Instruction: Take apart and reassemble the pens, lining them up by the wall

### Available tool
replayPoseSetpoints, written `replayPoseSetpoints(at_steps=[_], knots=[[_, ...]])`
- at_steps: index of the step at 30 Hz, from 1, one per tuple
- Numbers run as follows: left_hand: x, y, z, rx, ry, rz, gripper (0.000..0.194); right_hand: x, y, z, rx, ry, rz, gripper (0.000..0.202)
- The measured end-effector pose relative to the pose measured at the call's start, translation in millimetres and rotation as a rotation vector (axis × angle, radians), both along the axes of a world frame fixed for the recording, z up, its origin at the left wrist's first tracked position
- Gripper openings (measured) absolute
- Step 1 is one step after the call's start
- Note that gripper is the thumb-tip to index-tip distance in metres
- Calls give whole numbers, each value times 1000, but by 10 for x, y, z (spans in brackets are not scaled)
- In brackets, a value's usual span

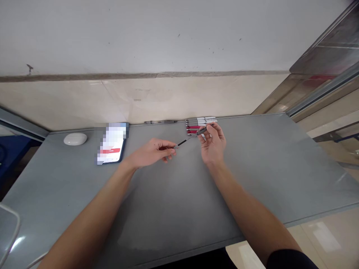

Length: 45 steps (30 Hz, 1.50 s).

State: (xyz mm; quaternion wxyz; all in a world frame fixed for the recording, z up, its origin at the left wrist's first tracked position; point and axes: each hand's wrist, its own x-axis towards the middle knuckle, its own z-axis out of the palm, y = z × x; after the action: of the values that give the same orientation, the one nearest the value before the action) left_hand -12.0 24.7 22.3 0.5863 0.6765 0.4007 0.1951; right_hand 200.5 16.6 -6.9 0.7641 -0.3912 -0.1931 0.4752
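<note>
My left hand [153,152] pinches a thin dark pen refill [181,143] between thumb and fingers; its slim end points up and right toward the other hand. In my right hand [213,145], the fingertips close on a dark grey pen barrel [201,131], tilted and held just above the table. The refill's tip comes close to the barrel; whether they touch I cannot tell. Behind my right hand lies a row of several pens with white barrels [206,120] and red ones [192,127], partly hidden by the fingers. Another grey pen [169,121] lies along the table's back edge.
A phone [121,151] with its screen lit lies left of my left hand. Farther left sits a white rounded case [75,139]. A white cable [18,224] loops over the left front of the grey table [174,209]. A wall [182,95] rises directly behind the table.
</note>
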Motion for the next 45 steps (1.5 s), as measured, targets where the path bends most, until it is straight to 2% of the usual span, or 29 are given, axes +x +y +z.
replayPoseSetpoints(at_steps=[8, 16, 23, 36, 45], knots=[[-6, -1, -39, 9, -8, 3, 26, -5, -11, 7, 8, 5, 14, 22], [12, -16, -18, 18, 74, 47, 26, 1, -15, 2, 32, 2, 46, 20], [2, -7, -56, 3, -21, 59, 27, 10, -9, -7, 30, 3, 14, 20], [22, 3, -65, 21, 77, 67, 24, 21, -1, -38, 41, 4, 36, 17], [16, 6, -81, 34, 102, 51, 32, 14, -15, -23, 26, 29, 45, 18]])
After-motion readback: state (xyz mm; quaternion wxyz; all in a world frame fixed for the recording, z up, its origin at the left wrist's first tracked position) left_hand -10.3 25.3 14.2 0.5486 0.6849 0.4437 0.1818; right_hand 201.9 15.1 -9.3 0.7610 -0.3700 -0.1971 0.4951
